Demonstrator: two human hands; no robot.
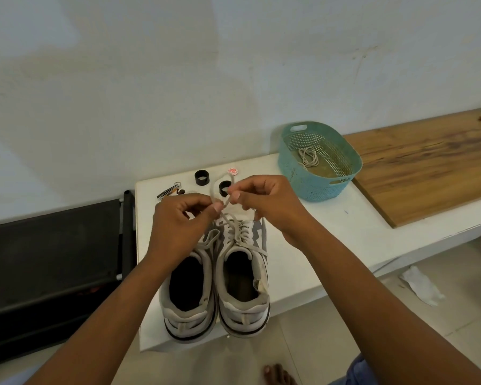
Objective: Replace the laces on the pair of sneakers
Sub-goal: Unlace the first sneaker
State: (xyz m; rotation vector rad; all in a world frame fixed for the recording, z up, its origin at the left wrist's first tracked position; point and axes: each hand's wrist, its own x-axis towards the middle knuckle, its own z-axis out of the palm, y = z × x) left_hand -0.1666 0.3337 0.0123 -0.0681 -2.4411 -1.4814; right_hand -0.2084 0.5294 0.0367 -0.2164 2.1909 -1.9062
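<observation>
While both hands pinch lace [225, 202] | right sneaker [243, 273] | no legible writing

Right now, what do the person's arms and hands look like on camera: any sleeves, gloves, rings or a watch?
Both forearms are bare up to the frame edge, with no sleeves in view. The left hand and right hand wear no gloves, and no rings, watch or wristband show. The fingernails are short and unpainted. A bit of blue denim clothing shows at the bottom edge.
</observation>
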